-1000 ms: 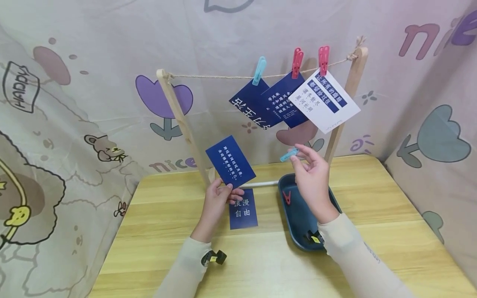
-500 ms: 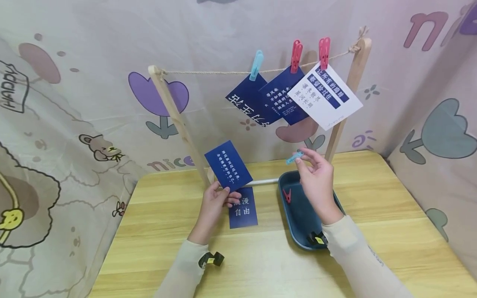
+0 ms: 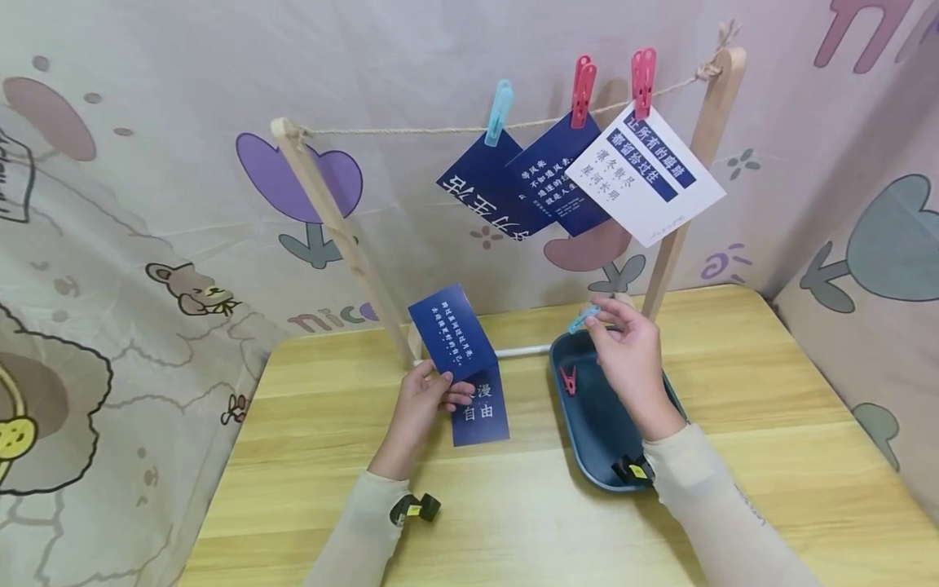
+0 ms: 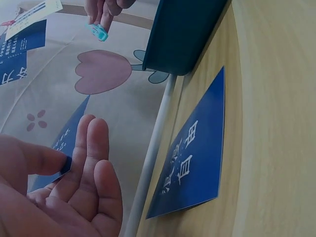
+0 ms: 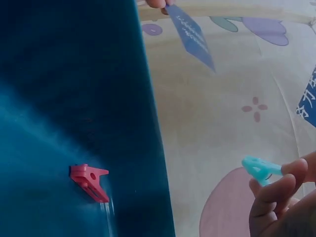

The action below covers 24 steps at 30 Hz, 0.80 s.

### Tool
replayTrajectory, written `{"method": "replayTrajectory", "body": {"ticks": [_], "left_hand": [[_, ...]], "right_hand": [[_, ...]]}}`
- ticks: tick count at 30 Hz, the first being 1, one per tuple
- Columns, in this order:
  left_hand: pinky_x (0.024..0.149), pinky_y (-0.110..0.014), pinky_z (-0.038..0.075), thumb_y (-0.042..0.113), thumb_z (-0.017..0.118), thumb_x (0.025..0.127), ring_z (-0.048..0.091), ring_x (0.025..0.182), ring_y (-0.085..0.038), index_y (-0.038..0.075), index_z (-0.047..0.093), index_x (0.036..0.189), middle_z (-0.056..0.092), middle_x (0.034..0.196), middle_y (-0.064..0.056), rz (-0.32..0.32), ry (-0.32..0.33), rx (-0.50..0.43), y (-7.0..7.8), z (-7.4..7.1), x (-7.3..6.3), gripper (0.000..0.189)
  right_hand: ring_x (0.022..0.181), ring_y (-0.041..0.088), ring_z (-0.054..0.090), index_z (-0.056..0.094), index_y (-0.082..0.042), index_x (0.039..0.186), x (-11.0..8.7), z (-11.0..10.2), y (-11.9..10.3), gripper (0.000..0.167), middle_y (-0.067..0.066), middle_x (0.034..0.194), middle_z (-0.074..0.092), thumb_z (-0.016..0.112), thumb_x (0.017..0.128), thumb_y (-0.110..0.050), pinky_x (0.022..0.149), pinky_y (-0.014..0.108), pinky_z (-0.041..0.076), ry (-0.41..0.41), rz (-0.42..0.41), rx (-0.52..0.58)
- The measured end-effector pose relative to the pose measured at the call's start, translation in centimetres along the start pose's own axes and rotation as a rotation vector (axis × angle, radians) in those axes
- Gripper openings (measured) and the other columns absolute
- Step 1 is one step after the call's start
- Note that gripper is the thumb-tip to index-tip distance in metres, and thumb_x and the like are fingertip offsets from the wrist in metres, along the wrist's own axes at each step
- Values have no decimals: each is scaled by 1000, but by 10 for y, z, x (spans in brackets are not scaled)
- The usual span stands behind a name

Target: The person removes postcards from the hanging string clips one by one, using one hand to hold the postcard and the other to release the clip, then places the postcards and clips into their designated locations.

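My left hand (image 3: 428, 398) pinches a blue card (image 3: 452, 330) with white writing by its lower edge, thumb on its front. Below it a second blue card (image 3: 482, 416) lies on the table, partly covered by the held one in the head view. My right hand (image 3: 631, 355) pinches a light-blue clothespin (image 3: 584, 318) between thumb and fingers, above the far end of a dark blue tray (image 3: 597, 432). In the right wrist view the clothespin (image 5: 259, 168) points away from the fingertips. A red clothespin (image 5: 91, 182) lies inside the tray.
A twine line (image 3: 411, 130) runs between two wooden posts (image 3: 333, 228) behind the hands. Toward its right side hang two blue cards (image 3: 491, 191) and a white card (image 3: 645, 179), held by one light-blue and two red clothespins (image 3: 584, 91). A white rod (image 3: 524, 352) joins the posts low down.
The head view has shifted, so the line and hanging cards sit higher. The left hand's card has come down over the lying card. The right hand's clothespin has moved slightly right and lower.
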State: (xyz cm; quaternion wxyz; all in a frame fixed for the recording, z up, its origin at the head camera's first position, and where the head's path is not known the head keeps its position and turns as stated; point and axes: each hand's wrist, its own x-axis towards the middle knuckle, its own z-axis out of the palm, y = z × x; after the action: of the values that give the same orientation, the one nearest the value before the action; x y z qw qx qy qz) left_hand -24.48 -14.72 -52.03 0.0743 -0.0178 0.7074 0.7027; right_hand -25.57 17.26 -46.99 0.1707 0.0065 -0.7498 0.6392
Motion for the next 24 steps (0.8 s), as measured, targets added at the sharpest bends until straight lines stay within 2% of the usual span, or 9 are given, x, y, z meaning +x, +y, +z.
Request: {"method": "replayTrajectory", "body": {"ticks": [6,10,13,16,19,24], "left_hand": [[66,-23,60,7,48,113,80,74,-14,2,60,138,83,95,-18,-30,-20,22,-5,0,0,28],[66,-23,60,6,48,113,80,73,-14,-2,61,130,83,93,-18,-44,-37,34,-6,-1,2,23],[65,-24,60,5,49,112,80,72,-15,-3,60,123,83,91,-19,-54,-47,50,-5,-1,3,18],[65,-26,61,5,50,112,79,70,-16,-5,59,118,82,90,-20,-69,-63,77,-4,-3,2,15],[66,-28,62,5,51,111,79,68,-16,-6,57,115,82,90,-22,-84,-75,107,-2,-3,1,13],[70,-34,64,6,50,112,79,71,-17,-5,58,119,82,91,-22,-100,-103,173,1,-1,1,17]], "right_hand": [[50,8,58,70,-2,137,1,-5,1,34,22,118,76,70,107,-17,47,20,50,-31,8,-45],[53,6,61,71,-1,136,5,-9,1,33,23,116,75,70,106,-15,48,21,53,-69,17,-103],[56,8,63,71,1,134,8,-13,0,32,24,113,76,69,105,-12,51,22,54,-113,22,-193],[66,16,68,72,1,133,10,-17,-1,31,23,113,78,68,105,-12,59,26,57,-177,41,-323],[84,26,74,71,1,134,12,-20,0,32,23,117,78,68,105,-15,72,35,63,-250,64,-442],[107,38,74,69,1,136,15,-25,3,36,24,123,76,65,106,-19,88,52,64,-334,102,-547]]}}
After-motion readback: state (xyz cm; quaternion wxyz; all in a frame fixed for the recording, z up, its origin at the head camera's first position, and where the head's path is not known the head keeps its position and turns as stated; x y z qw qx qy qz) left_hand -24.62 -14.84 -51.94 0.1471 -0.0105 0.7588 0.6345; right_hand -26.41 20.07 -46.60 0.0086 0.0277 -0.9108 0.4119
